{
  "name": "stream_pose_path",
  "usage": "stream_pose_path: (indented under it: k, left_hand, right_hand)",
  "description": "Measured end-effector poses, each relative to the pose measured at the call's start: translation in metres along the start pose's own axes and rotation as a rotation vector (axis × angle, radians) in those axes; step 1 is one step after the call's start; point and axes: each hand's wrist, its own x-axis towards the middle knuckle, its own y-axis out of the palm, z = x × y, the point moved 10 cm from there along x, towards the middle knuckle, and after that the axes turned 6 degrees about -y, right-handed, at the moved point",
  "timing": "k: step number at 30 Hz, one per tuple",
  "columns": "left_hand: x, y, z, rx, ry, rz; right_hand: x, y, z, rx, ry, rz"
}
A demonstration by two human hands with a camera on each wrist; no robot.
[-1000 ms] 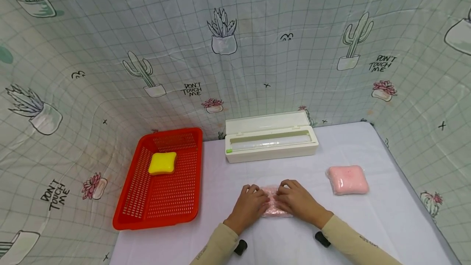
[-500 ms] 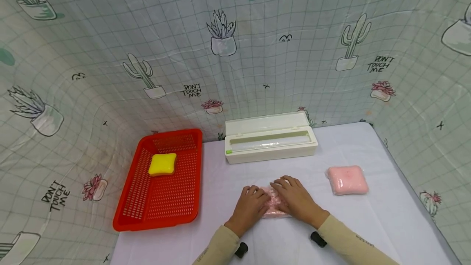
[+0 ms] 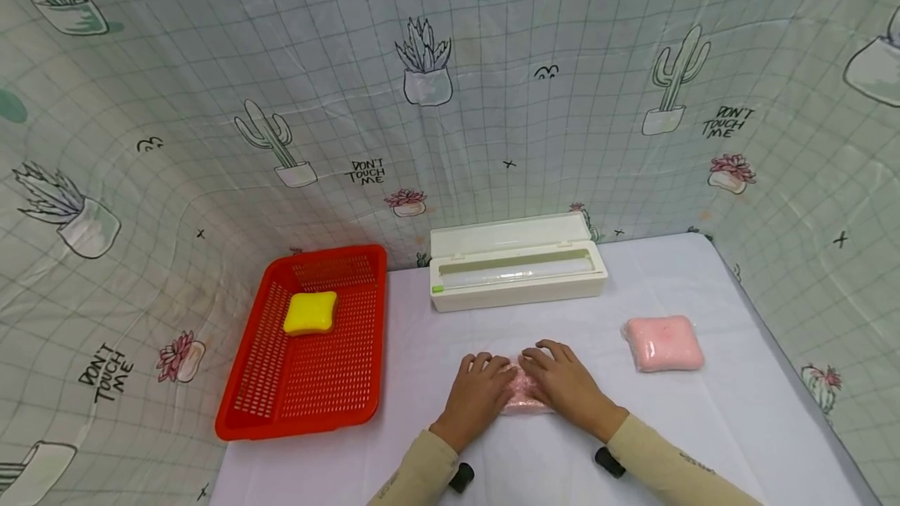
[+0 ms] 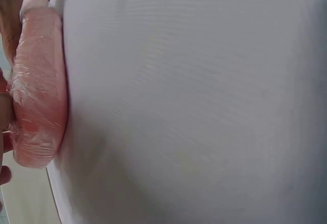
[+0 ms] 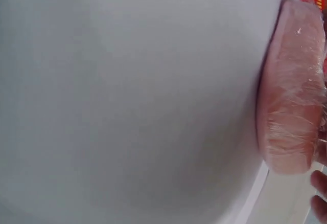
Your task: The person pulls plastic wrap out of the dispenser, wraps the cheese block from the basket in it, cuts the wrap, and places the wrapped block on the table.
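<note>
A pink sponge (image 3: 523, 399) wrapped in clear, wrinkled film lies on the white tabletop between my hands. My left hand (image 3: 474, 398) holds its left end, fingers bent over the top. Across from it, my right hand (image 3: 566, 387) grips the right part, fingertips near the middle of the upper face. Seen from the left wrist, the film on the sponge (image 4: 38, 91) is creased along its side. In the right wrist view the sponge (image 5: 291, 96) shows gathered folds toward its far end. The hands hide much of its top.
A second pink film-wrapped sponge (image 3: 664, 343) lies to the right. Behind the hands stands a white cling film dispenser (image 3: 520, 299) with its lid raised and a roll inside. On the left, a red basket (image 3: 323, 397) holds a yellow sponge (image 3: 311, 313). A patterned cloth (image 3: 492, 131) hangs behind.
My right hand slid left over the sponge toward its middle, then its fingertips dropped slightly. My left hand has stayed at the left end.
</note>
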Motion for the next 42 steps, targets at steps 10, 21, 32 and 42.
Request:
stream_pose_path:
  k: [10, 21, 32, 42]
  left_hand:
    - [0.000, 0.003, 0.001, -0.004, -0.008, 0.009]
    - [0.000, 0.000, 0.001, 0.009, -0.011, 0.019]
    - [-0.009, -0.011, -0.011, 0.005, 0.011, -0.077]
    - [-0.011, -0.005, -0.024, 0.076, 0.026, -0.082]
  right_hand:
    - [-0.007, 0.003, -0.006, 0.076, -0.004, -0.085]
    - [-0.010, 0.004, -0.009, 0.103, 0.002, -0.075]
    - [-0.014, -0.015, -0.011, 0.122, -0.032, -0.082]
    - [-0.017, -0.007, -0.027, 0.171, -0.054, -0.012]
